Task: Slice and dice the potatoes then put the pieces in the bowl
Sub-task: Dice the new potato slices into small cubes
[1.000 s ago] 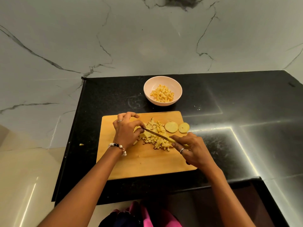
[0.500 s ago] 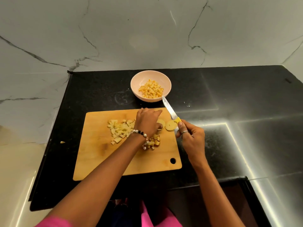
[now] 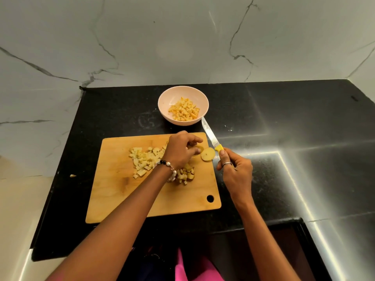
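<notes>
Since a second ago knife (image 3: 211, 136) lifted off dice, blade now pointing toward bowl (image 3: 162, 102) | left hand (image 3: 180, 151) crossed to round potato slices (image 3: 208, 154) at board's far right, fingers curled onto one | diced potato (image 3: 146, 159) heaped mid cutting board (image 3: 121, 195), more in bowl | right hand (image 3: 235, 171) grips yellow handle | black counter (image 3: 284, 118).

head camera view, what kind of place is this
Most likely a home kitchen: a black stone counter against a marble wall, with a wooden cutting board, knife and bowl of diced potato.
</notes>
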Available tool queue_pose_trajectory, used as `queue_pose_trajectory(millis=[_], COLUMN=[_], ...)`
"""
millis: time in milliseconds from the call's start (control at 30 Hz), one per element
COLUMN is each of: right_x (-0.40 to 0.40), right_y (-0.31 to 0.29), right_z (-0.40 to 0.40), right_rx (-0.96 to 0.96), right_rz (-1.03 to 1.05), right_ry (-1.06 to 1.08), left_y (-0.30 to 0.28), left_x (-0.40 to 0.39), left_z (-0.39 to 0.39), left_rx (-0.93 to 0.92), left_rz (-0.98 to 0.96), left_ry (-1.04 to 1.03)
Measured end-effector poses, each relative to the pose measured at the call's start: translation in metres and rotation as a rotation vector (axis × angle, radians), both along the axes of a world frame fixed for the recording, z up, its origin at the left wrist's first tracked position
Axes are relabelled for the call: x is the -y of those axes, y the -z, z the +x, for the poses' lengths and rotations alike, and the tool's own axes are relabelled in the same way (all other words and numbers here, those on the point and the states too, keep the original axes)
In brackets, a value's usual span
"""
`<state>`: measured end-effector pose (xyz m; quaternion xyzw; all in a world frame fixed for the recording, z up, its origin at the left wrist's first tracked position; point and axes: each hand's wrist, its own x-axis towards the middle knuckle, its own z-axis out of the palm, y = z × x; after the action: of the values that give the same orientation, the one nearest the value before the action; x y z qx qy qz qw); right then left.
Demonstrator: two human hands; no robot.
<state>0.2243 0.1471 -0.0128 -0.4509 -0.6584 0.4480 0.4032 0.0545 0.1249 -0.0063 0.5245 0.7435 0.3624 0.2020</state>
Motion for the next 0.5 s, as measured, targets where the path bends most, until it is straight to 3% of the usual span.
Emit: queue_pose_trajectory(millis=[100, 200, 267, 367, 500], right_x=[0.007, 0.022, 0.036, 0.062, 0.105], right_y=[-0.002, -0.001, 0.002, 0.008, 0.015], right_z=[-0.004, -0.012, -0.019, -0.031, -0.053], right_rx=[0.002, 0.022, 0.053, 0.119, 0.162], right_rz=[0.033, 0.045, 0.048, 0.092, 0.077], right_ry=[-0.005, -0.012, -0.015, -0.079, -0.268], left_y=[-0.012, -0.010, -0.005, 0.001, 0.005], left_x=[0.023, 0.053, 0.076, 0.110, 0.146], left_z=[-0.006, -0.016, -0.026, -0.045, -0.063], left_rx=[0.211, 0.446, 0.509, 0.484, 0.266], left_rz=[0.128, 0.134, 0.106, 0.075, 0.008], left_ry=[-0.151, -0.380, -0.502, -0.622, -0.698])
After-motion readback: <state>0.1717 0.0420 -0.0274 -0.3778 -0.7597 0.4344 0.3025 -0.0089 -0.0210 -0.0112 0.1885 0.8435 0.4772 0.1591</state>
